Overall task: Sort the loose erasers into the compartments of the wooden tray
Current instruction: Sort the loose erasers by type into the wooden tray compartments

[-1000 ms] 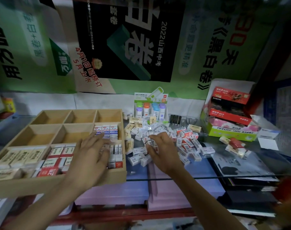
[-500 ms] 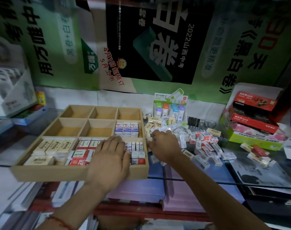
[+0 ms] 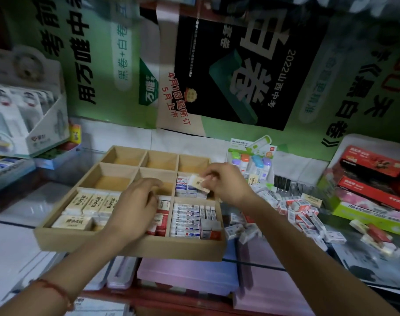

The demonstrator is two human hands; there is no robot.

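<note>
Right, right hand pinches a cream eraser between thumb and fingertips, so that grip is grasping it. It is held tilted, just above the middle-right compartment of the wooden tray. That compartment holds blue-and-white erasers, so it is probably the wrong slot. The sleeve looks closer to the cream erasers at front left, though the print is too blurred to be sure. Best to carry it across, lay it flat in line with its likes, and let go low so nothing bounces out.

Left hand lies over the front-middle compartment of red erasers, fingers bent. Whether that grip has anything in it I cannot tell. It would need to clear the way.

Back row and two middle slots are bare wood. Loose erasers are heaped just right of the tray on the glass worktop, with pink pads showing beneath. Red and green boxes are stacked far right, a blister pack stands behind the heap, and a white display box sits at left. Green and black posters cover the back wall. Light is dim.
</note>
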